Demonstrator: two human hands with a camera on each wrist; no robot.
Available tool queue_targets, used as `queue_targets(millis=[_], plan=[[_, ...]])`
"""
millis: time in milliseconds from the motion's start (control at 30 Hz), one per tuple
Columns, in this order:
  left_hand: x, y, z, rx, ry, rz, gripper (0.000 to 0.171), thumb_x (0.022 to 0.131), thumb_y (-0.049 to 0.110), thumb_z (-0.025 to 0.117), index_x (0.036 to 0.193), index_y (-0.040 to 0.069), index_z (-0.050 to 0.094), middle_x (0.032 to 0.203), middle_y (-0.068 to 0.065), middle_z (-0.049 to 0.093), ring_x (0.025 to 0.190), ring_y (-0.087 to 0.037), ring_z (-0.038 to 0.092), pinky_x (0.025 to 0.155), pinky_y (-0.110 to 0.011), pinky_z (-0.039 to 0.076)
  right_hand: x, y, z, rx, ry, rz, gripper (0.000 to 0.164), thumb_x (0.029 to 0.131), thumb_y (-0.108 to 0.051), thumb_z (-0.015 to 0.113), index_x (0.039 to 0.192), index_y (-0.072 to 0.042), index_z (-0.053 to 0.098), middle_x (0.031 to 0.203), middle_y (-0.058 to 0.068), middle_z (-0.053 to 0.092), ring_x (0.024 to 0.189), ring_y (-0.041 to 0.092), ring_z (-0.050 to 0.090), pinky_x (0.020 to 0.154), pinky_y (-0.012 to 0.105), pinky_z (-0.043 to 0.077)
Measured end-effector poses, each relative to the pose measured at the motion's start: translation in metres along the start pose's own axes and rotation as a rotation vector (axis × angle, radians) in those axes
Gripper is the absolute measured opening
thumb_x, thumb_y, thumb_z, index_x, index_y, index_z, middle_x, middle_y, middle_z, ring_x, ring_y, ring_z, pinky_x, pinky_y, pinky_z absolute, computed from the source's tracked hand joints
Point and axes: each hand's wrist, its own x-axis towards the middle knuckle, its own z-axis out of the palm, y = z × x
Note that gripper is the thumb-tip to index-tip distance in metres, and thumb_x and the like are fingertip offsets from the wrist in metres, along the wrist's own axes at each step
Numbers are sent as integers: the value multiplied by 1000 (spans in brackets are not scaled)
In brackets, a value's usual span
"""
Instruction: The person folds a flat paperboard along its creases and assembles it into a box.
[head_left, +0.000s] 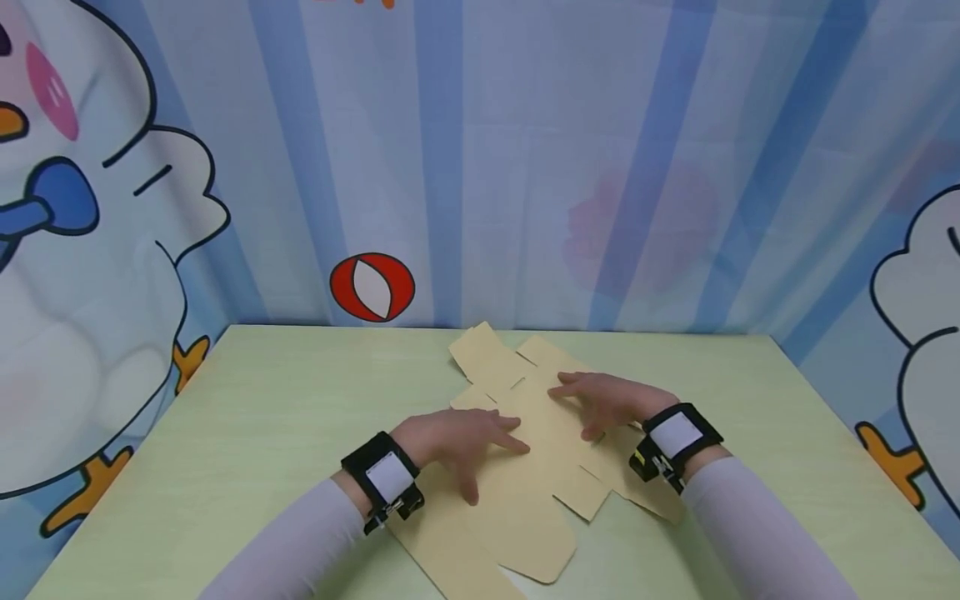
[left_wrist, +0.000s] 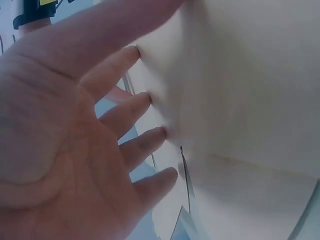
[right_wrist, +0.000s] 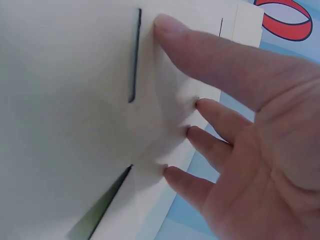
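A flat tan cardboard piece [head_left: 525, 517] with flaps and slits, like an unfolded box, lies at the middle of the table. My left hand [head_left: 461, 442] rests on its left part, fingers spread and fairly straight, tips against the sheet. In the left wrist view, the fingertips [left_wrist: 157, 134] meet the cardboard surface [left_wrist: 240, 100]. On the upper right part, my right hand [head_left: 618, 400] touches the cardboard with thumb and fingers apart. A narrow slit [right_wrist: 135, 55] shows beside that thumb [right_wrist: 172, 27] in the right wrist view. Neither hand grips anything.
The pale green table [head_left: 285, 400] extends around the cardboard on both sides. Behind it hangs a blue striped curtain [head_left: 510, 167] with a printed red and white ball [head_left: 372, 287] and white cartoon birds [head_left: 75, 333]. Each wrist wears a black strap [head_left: 382, 475] with a small camera.
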Motion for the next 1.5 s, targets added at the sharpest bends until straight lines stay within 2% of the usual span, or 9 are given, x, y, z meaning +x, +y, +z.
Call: queue_targets(millis=[267,433,533,767,967,1100,1300,1400,1500], plan=[[-4,3,8,13,9,-62,87,70,51,85,145,48,42,163,8,30,149,-31,29,111,-55,41,-4,-1,9,-126,180,-144,61,75,10,71,133,-8,62,148,23,48,137,43,45,112,55,41],[-4,9,12,48,37,-90,85,72,60,79,146,49,40,163,7,30,149,-34,29,111,-55,41,-11,-2,14,-181,249,-179,50,79,5,73,128,-6,66,140,23,56,130,40,54,108,52,46],[-2,15,14,81,57,-111,85,74,65,74,149,47,37,163,5,29,148,-34,31,111,-54,41,-16,-4,15,-165,259,-139,46,82,-4,76,127,-8,67,140,20,58,129,38,55,108,51,46],[4,30,18,142,128,-174,87,77,74,64,152,40,36,162,-3,33,142,-33,37,105,-50,46,-20,-8,16,-216,271,-171,46,82,-21,80,124,-6,68,131,18,64,121,36,60,104,50,49],[9,36,23,134,173,-214,86,81,77,55,154,36,34,162,-7,33,146,-39,33,111,-51,43,-18,-11,21,-170,233,-95,56,81,-34,80,129,-8,65,140,20,58,131,38,53,110,52,44],[10,28,20,125,162,-170,87,80,74,60,153,34,35,161,-8,33,145,-36,35,110,-48,44,-15,-9,23,-150,231,-84,60,80,-36,81,131,-8,63,144,21,54,135,39,49,112,53,42],[6,3,9,7,86,-71,88,74,62,77,150,35,42,161,-2,34,148,-29,33,117,-46,37,-10,-1,21,-119,207,-99,63,83,-33,79,136,-6,59,149,24,47,138,42,45,112,54,41],[4,-2,7,-22,66,-48,86,73,57,81,148,35,45,162,-2,33,150,-32,29,120,-48,33,-9,1,21,-104,207,-99,63,83,-30,79,137,-6,58,150,25,46,138,43,45,112,55,40],[3,-3,10,-5,64,-50,85,73,55,81,148,36,45,163,-1,30,151,-33,26,121,-49,31,-8,-1,22,-112,222,-120,56,84,-26,79,133,-5,61,146,26,49,136,43,47,111,55,41]])
